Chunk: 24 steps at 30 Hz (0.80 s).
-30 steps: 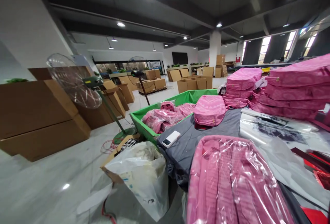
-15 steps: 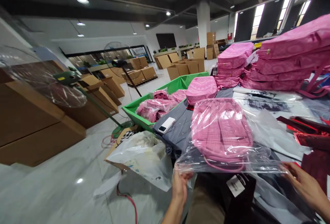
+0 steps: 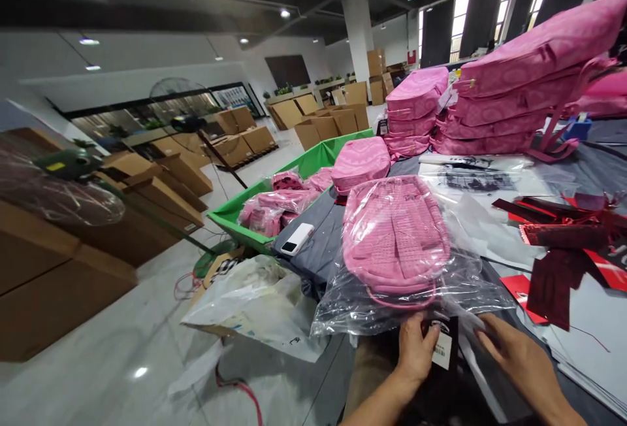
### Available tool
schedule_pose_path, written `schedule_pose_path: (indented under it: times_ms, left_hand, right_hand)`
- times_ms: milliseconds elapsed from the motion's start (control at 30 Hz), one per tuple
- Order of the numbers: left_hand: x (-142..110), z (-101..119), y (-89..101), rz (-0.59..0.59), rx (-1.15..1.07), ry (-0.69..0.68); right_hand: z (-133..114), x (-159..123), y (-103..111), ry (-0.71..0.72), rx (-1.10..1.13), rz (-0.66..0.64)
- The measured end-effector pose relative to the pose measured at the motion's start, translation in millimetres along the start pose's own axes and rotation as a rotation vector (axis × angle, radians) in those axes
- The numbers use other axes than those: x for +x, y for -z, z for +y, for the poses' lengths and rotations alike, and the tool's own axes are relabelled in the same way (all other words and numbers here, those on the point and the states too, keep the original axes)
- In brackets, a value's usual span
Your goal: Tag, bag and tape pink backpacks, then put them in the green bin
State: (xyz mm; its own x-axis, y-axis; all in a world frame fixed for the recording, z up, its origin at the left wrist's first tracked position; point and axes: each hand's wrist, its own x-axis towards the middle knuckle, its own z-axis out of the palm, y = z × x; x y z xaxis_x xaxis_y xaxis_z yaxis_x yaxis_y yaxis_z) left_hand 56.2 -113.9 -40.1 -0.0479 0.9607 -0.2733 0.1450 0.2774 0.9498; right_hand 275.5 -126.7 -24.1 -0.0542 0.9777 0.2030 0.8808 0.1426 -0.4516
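Note:
A pink backpack [image 3: 396, 236] lies flat inside a clear plastic bag [image 3: 337, 308], its open edge toward me. At that edge, a black hang tag [image 3: 443, 347] with a white barcode sticker hangs down over my lap. My left hand [image 3: 415, 351] is closed, with thumb and fingers pinching the tag's upper left side. To the right of the tag, my right hand [image 3: 516, 354] has its fingers closed at the plastic's edge, beside a whitish translucent strip. Its fingertips are partly hidden.
Stacked pink backpacks [image 3: 519, 99] stand at the back right. Red and dark tags [image 3: 558, 236] lie scattered at right. A white phone [image 3: 298, 239] lies on the grey cloth, beside a green bin [image 3: 235, 217] of bagged pink items. A white plastic sack [image 3: 259, 302] sits left; a fan [image 3: 68, 164] and cartons stand beyond.
My left hand has let go of the bag's left corner and moved right to the tag. My right hand has come inward. The bag's stretched edge has slackened, and the view has turned right.

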Motion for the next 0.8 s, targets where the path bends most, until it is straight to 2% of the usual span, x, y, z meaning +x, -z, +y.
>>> schedule_pose_path:
  times_ms: [100,167,233,300,400,500,567,700,800]
  left_hand:
    - [-1,16,16.2,-0.254,-0.413,0.275]
    - [-4,25,18.7,-0.339,-0.612,0.411]
    - [-7,30,12.4,-0.353,-0.707,0.430]
    - [-10,29,1.6,-0.325,-0.711,0.359]
    - [-12,17,-9.6,-0.224,-0.475,0.137]
    - [-12,3,-8.5,-0.116,-0.083,-0.024]
    - [-12,-2,-4.7,-0.086,0.212,-0.111]
    - [-9,7,-0.9,-0.155,0.743,-0.313]
    - [-2,28,0.1,-0.215,1.002,-0.615]
  right_hand:
    - [9,-6,-2,0.003,0.089,-0.093]
    - [6,-8,-6,0.001,0.188,-0.129]
    - [-1,-8,-9,-0.020,0.361,-0.193]
    - [-8,-8,-8,-0.052,0.535,-0.289]
    - [-12,-11,-1,-0.111,0.630,-0.332]
    - [-12,-18,6,-0.154,0.629,-0.284]
    - [-12,-22,4,-0.169,0.608,-0.263]
    - [-14,-34,-16,-0.184,0.462,-0.155]
    - [-14,-47,-31,-0.192,0.245,-0.046]
